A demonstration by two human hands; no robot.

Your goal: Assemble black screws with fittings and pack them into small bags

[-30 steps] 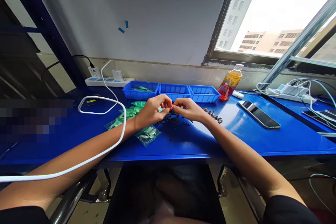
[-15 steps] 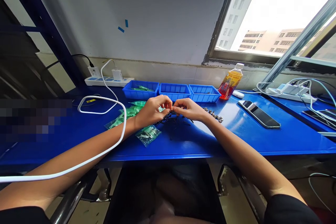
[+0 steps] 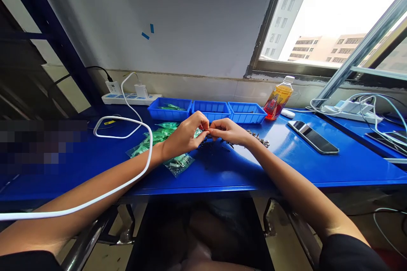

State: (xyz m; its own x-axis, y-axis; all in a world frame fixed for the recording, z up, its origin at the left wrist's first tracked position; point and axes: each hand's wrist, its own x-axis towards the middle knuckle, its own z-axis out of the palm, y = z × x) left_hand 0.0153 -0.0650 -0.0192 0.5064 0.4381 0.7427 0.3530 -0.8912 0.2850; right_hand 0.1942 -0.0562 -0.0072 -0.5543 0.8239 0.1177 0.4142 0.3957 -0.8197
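My left hand and my right hand meet fingertip to fingertip above the table. Both are pinched closed; whatever sits between the fingertips is too small to make out. Below them lies a pile of small dark parts, partly hidden by the hands. Small metal pieces spread out to the right of my right hand. Green plastic packets lie beside my left wrist, and a clear bag with small pieces rests just below that wrist.
Three blue bins stand along the wall: a left bin with green pieces, a middle bin and a right bin. A drink bottle and a phone are at right. A white cable loops across my left forearm.
My left hand's knuckles have risen slightly and its fingers have turned a little. My right hand has hardly moved; the fingertips still meet.
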